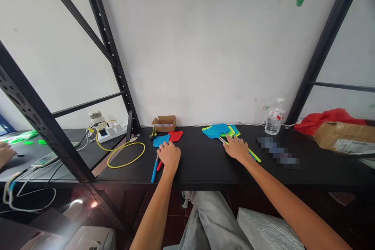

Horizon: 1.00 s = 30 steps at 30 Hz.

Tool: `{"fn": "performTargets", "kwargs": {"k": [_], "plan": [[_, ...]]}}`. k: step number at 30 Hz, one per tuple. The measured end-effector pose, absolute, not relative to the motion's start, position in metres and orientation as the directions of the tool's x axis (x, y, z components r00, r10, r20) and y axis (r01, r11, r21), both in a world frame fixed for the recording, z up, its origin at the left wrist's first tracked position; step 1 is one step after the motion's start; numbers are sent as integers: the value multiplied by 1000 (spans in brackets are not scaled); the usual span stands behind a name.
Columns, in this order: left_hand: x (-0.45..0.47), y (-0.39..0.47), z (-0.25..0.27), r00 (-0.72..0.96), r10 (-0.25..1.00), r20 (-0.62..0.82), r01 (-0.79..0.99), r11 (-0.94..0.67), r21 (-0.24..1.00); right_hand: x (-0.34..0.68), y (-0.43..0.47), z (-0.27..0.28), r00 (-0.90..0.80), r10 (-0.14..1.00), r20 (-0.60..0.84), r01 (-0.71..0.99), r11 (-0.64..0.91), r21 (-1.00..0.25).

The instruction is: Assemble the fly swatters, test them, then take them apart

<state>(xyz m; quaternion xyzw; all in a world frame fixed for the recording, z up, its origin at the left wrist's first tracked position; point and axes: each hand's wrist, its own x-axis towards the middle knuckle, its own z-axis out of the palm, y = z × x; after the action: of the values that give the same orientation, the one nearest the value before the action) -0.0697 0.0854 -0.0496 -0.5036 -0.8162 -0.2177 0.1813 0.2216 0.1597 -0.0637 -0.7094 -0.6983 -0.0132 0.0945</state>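
My left hand [170,154] rests palm down over a blue fly swatter [161,140] and a red fly swatter [175,136]. Its thumb stands apart from the loosely bent fingers, and the handles stick out toward the front edge. My right hand [236,147] lies across the metal shafts of a fanned pile, fingers apart. Blue fly swatters [220,128] and yellow-green fly swatters [231,132] overlap there, heads toward the wall. A yellow-green handle [254,155] emerges to the right of that hand. Neither hand is visibly wrapped around a shaft; the fingertips are partly hidden.
A small open cardboard box [164,123] sits by the wall. Left are a yellow cable [143,152], a power strip [113,133] and a rack post [117,68]. Right are a water bottle [274,119], a blurred-out item [277,151] and a brown package [341,134]. Another person's hand [6,155] shows far left.
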Motion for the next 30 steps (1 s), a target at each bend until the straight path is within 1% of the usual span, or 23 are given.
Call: {"fn": "performTargets", "kwargs": {"k": [2, 4, 6, 7, 8, 9, 10, 11, 12, 13, 14, 15, 16, 18, 20, 24, 30], "plan": [[-83, 84, -48, -443, 776, 449, 892, 431, 137, 217, 156, -63, 0, 977, 214, 996, 19, -90], [-88, 83, -45, -422, 819, 390, 905, 409, 121, 210, 150, -61, -55, 947, 315, 995, 76, -56], [-84, 83, -43, -381, 858, 343, 924, 363, 119, 199, 142, -57, -156, 887, 434, 980, 195, -46], [-79, 83, -42, -354, 874, 333, 935, 333, 118, 193, 138, -55, -211, 852, 480, 959, 275, -66], [-73, 84, -41, -322, 887, 331, 947, 300, 118, 185, 134, -54, -253, 824, 507, 927, 356, -117], [-66, 84, -41, -292, 894, 339, 956, 267, 121, 178, 132, -53, -281, 812, 511, 879, 432, -204], [-58, 85, -40, -267, 897, 353, 963, 236, 130, 169, 130, -54, -297, 817, 494, 810, 489, -324], [-49, 85, -40, -248, 896, 368, 967, 207, 147, 161, 130, -55, -303, 836, 458, 718, 516, -467], [-41, 85, -40, -231, 896, 378, 969, 179, 169, 153, 130, -56, -310, 860, 405, 603, 507, -616], [-32, 84, -41, -212, 896, 389, 970, 147, 192, 146, 132, -58, -316, 883, 348, 473, 465, -749], [-24, 83, -42, -189, 896, 403, 971, 110, 211, 140, 133, -61, -305, 903, 303, 346, 401, -848], [-18, 82, -43, -159, 892, 423, 973, 68, 221, 134, 135, -63, -290, 920, 263, 223, 332, -917], [-12, 81, -44, -123, 885, 450, 974, 22, 223, 130, 137, -64, -268, 936, 228, 114, 266, -957], [-3, 80, -46, -63, 854, 517, 976, -55, 210, 126, 139, -65, -222, 959, 174, -47, 168, -985], [1, 79, -49, -27, 823, 567, 977, -98, 188, 125, 139, -64, -194, 970, 147, -132, 122, -984], [2, 80, -52, -9, 810, 587, 977, -117, 176, 124, 137, -63, -146, 975, 166, -162, 142, -976], [2, 78, -50, -21, 835, 550, 964, -128, 232, 120, 137, -71, -72, 976, 207, -181, 191, -965]]}}
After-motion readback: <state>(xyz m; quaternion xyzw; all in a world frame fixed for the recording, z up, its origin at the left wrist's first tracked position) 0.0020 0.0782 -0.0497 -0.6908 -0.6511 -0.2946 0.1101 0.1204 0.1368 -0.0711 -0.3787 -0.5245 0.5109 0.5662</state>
